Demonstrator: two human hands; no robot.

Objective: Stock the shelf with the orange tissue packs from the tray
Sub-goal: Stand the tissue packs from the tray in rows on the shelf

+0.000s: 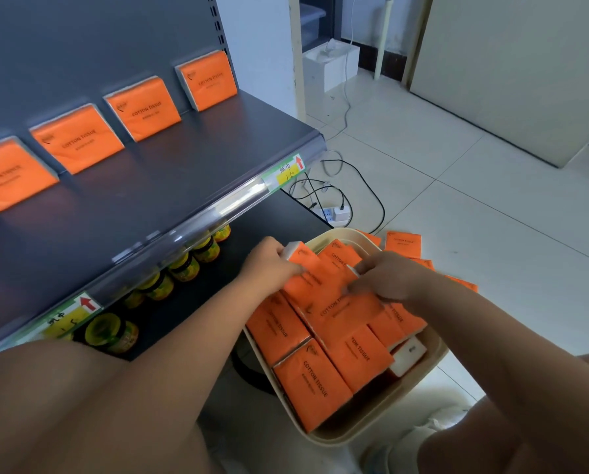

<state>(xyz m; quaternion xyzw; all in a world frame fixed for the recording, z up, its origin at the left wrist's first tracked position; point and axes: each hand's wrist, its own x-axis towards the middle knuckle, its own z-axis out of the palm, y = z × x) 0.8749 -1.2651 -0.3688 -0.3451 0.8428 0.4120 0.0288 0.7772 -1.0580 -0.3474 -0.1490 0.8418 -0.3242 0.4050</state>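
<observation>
Packs (324, 340): orange, "COTTON TISSUE", lower centre-right of frame, heaped crosswise in cream tray (337, 439). Tray approx. full, so most of yr stock is not yet moved.

Shelf row (146, 109): four packs in plain view, upper left, stood up against the back panel, faces out, spaced apart. Reads as column starters, w/ bare shelf (183, 172) in front for more.

L hand (269, 263): centre of frame. Yr fingers are curled round the white end of the top pack (306, 268), clamped on it.

R hand (389, 278): just right of it, fingers curled, pinching a pack edge. Same pack or its neighbour, can't tell. Prob. you use both hands to free one w/o dragging the heap.

Loose packs (402, 244): on floor tiles beyond tray, right of centre. Likely overflow.

Jars (183, 265): yellow-lidded, lower shelf, left of centre, under label strip (279, 176). Not yr stock.

Power strip (336, 213) & cables: floor, above tray in frame.
</observation>
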